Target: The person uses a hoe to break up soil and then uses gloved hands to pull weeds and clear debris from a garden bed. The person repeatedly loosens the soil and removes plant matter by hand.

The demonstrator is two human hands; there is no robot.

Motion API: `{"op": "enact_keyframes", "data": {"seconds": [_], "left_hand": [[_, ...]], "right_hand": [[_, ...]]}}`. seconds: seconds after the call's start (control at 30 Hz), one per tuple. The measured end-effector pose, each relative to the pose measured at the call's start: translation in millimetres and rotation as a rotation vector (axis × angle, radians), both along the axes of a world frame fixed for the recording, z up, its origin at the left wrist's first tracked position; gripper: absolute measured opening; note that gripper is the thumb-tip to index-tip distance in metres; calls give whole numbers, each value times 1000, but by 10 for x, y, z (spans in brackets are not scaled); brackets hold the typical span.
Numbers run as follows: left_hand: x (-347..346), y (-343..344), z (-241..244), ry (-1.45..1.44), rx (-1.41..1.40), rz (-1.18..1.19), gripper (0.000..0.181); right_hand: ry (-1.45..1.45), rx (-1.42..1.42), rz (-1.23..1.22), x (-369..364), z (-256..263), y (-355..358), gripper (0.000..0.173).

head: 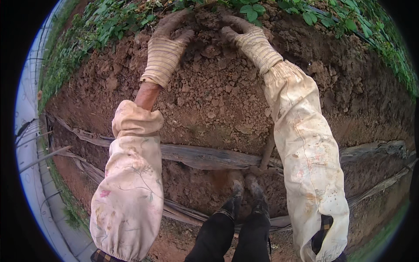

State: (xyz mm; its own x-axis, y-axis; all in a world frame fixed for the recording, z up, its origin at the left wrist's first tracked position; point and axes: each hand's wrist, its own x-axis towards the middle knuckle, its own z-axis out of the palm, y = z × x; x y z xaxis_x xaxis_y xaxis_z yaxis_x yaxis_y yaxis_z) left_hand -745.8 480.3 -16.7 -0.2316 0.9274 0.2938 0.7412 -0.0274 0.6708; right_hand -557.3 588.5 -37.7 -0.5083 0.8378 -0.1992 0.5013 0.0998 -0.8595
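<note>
My left hand (169, 37), in a soil-stained striped knit glove, touches the crumbly soil at the top of a raised bed (212, 88). Its thumb and fingers are spread, with no object visible between them. My right hand (244, 34), gloved alike, faces it from the other side, thumb and fingers apart. A dark clump of soil (209, 21) lies between the two hands. Fingertips on both sides partly blend into the dirt. Leafy green plants (252, 11) hang just above the hands; pale, dirt-marked sleeve covers (134, 190) wrap both forearms.
Dark plastic sheeting (209, 156) runs across the foot of the bed. A wooden stick or tool handle (268, 150) leans beside my right forearm. My muddy boots (234, 199) stand in the furrow. At far left are thin rods (45, 159) and a pale sheet (27, 131).
</note>
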Motion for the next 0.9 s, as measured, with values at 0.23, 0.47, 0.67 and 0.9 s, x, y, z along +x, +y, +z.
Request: {"op": "enact_keyframes", "data": {"seconds": [0.23, 0.47, 0.67, 0.9], "left_hand": [[345, 115, -286, 343, -11, -102, 44], [459, -370, 21, -182, 90, -113, 37], [1652, -2555, -554, -816, -321, 445, 42], [2263, -3820, -1203, -883, -639, 936, 38]], "right_hand": [[474, -602, -275, 1403, -427, -1403, 30], [29, -820, -610, 2551, -1219, -3200, 22], [-319, -969, -618, 3338, -1876, -3967, 25], [-417, -1086, -475, 3533, -1765, -4041, 35]]}}
